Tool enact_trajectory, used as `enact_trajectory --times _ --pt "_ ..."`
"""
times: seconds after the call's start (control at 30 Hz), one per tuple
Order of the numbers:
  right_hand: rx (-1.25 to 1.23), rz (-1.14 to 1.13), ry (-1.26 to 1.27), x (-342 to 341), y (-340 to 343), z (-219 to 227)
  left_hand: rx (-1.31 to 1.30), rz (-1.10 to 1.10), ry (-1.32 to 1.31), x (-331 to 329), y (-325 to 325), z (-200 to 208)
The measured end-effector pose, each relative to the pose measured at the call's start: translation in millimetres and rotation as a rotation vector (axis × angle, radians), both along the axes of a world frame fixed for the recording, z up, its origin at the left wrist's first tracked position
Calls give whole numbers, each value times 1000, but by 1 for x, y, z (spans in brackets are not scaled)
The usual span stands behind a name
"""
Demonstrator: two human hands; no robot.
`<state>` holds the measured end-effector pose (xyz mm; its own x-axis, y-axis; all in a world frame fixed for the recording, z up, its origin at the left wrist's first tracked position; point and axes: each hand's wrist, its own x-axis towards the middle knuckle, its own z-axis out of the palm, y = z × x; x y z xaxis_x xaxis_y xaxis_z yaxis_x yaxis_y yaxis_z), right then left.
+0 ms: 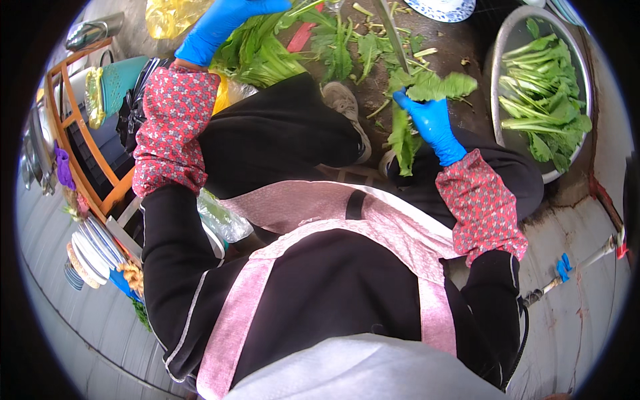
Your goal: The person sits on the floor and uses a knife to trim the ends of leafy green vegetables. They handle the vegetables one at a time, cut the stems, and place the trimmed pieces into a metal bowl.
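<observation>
My left hand (217,30), in a blue glove, reaches to the top edge over a heap of leafy greens (260,50). One finger stretches to the right; the rest of that hand is cut off by the edge, and I see nothing held. My right hand (430,123), gloved the same way, is closed around leafy green leaves (440,87), one part pointing right and another hanging below the fingers. A long narrow blade (392,33) comes down from the top edge and ends by these fingers; whether I grip it is hidden.
At right stands a metal basin (495,100) holding trimmed greens (543,100). Loose leaves and stem scraps (363,50) litter the dark ground ahead. A blue-patterned plate (443,10) lies at the top. On the left are an orange rack (110,197) and a teal basket (127,77).
</observation>
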<state>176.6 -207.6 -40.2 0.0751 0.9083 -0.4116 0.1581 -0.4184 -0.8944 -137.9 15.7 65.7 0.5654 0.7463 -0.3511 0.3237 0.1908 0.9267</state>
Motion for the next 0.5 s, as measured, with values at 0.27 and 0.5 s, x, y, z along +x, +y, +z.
enact_trajectory --times 0.27,0.5 --pt "371 -119 -158 -17 13 49 -72 175 -126 78 -38 -24" --pt "630 -61 -396 -19 30 38 -398 153 -371 88 -56 -77"
